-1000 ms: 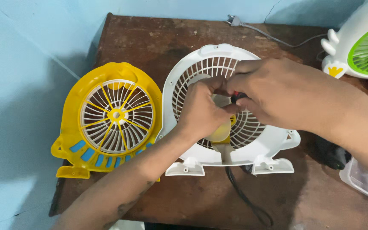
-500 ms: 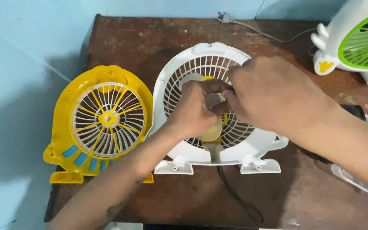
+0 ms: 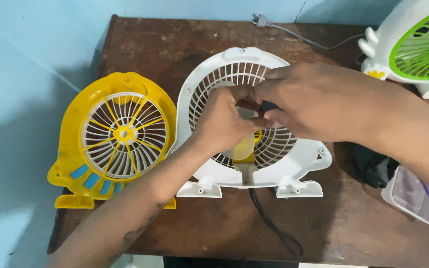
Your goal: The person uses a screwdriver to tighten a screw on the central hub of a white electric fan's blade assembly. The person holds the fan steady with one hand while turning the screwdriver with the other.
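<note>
A white fan housing with a round grille lies flat in the middle of the brown wooden table. My left hand and my right hand meet over the grille's centre, fingers pinched together on a small dark part that is mostly hidden. A yellow piece shows under my left hand at the hub. A black cable runs out from the housing's lower edge toward the front of the table.
A yellow fan cover with a white grille lies to the left, overhanging the table's left edge. A white and green fan stands at the back right. A grey plug and cord lie at the back. A clear plastic container and a dark object sit at the right.
Both hands stay pinched over the grille's centre and have shifted only slightly. The view has moved a little, so the table's things appear lower and nearer.
</note>
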